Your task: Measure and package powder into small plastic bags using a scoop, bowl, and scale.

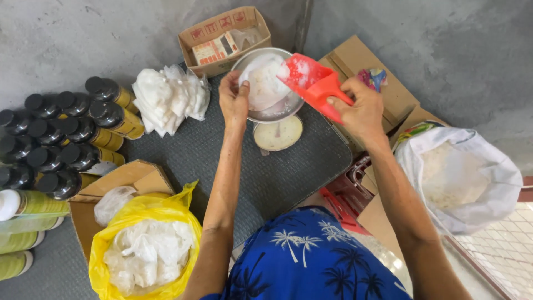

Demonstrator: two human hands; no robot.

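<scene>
Blue palm-print shirt (311,261) nearest the camera. Right hand (361,111) is closed around the handle of the red scoop (311,80), tipped over the metal scale bowl (266,83) at far centre. Left hand (234,100) pinches the rim of a thin clear bag (264,83) inside the bowl. Bag looks light, floppy and slippery: best held at the rim. Scoop is stiff: best held by the handle. White sack (461,178) on the right, yellow bag (147,244) near left.

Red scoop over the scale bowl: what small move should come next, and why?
Probably tip the red scoop a little further so its white grains slide into the small clear bag. The right hand holds the scoop tilted at the bag's mouth, the left hand pinches the bag's edge open, and the bag sits in the metal bowl on the scale.
</scene>
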